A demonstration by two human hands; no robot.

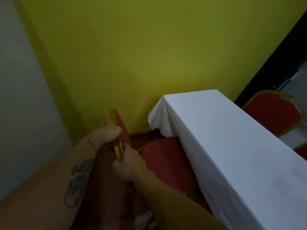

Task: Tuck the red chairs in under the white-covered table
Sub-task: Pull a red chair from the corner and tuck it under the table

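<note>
Fingers of left hand [108, 131] and right hand [128, 165] clamp red chair [166, 163]'s glossy gold backrest frame [118, 150].

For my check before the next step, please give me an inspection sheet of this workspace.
Surface: white-covered table, top bare where seen; cloth hangs down the near side.
Job's things: near red chair, seat partly under the cloth; second red chair at the far side of the table.
Clutter: a pale, blurred thing by the bottom edge, cannot tell what.
Grippers: left hand and right hand, each with its grip shut on the near chair's gold-framed backrest.
Cables: nothing seen.
Surroundings: yellow wall behind; dark frame at right.
</note>
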